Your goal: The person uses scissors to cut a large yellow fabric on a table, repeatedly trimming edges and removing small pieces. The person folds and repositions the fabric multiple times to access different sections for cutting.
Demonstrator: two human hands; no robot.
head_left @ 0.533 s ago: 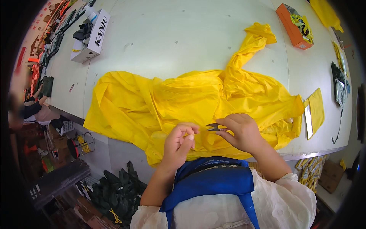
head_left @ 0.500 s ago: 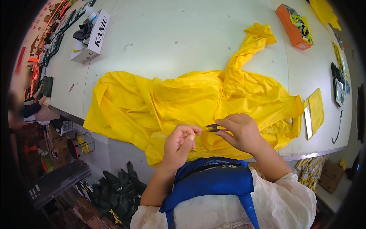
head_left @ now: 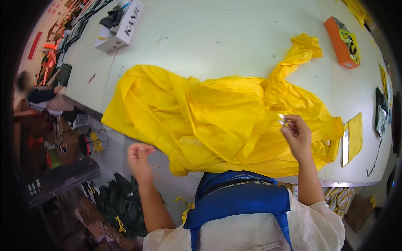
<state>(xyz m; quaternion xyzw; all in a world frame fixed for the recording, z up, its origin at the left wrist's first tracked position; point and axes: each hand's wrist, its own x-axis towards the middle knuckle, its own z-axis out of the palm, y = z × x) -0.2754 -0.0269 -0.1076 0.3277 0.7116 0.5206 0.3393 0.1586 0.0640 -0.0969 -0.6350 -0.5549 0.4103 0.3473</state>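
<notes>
A yellow garment (head_left: 226,113), thin and crumpled, is spread across the table, one twisted sleeve (head_left: 295,54) reaching toward the far side. Over its right part, my right hand (head_left: 298,134) is closed around small thread snips (head_left: 283,120), whose blades catch the light and point away to the upper left. My left hand (head_left: 141,158) is off the garment's front left edge, above the floor, fingers pinched together. Whatever it may hold is too small to make out.
A white box (head_left: 121,29) with dark cloth stands far left, an orange box (head_left: 342,44) far right. A flat yellow pouch (head_left: 353,139) lies right of the garment. Dark green pieces (head_left: 117,201) are heaped below the table. Another person (head_left: 46,98) works at the left.
My hands have parted from close together over the garment's front. The left went out to the left past the edge; the right moved right and farther away, keeping the snips.
</notes>
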